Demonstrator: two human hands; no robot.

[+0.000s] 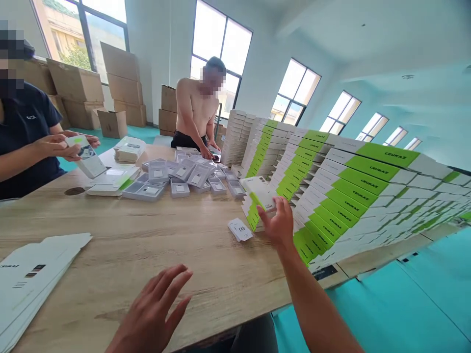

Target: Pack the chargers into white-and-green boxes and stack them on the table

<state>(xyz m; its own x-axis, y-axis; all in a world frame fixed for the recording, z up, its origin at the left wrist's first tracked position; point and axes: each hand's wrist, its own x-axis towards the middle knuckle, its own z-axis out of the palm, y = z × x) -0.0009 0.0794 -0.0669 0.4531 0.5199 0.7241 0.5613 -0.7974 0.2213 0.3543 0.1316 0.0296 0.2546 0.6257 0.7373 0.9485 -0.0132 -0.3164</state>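
Note:
My right hand (278, 220) grips the near end of a white and green carton (257, 192), thumb on one side and fingers on the other. This carton lies on top of a short stack beside the taller rows; whether it is lifted off the stack I cannot tell. A small pile of white printed cards (240, 229) lies on the table just left of that stack. My left hand (152, 306) hovers over the table's near edge, fingers spread and holding nothing.
Tall rows of white and green cartons (353, 184) line the right side of the wooden table (176, 225). Clear plastic trays (184, 171) are heaped in the middle. Flat carton blanks (37, 279) lie at left. One co-worker handles a carton (86, 157); another reaches toward the trays.

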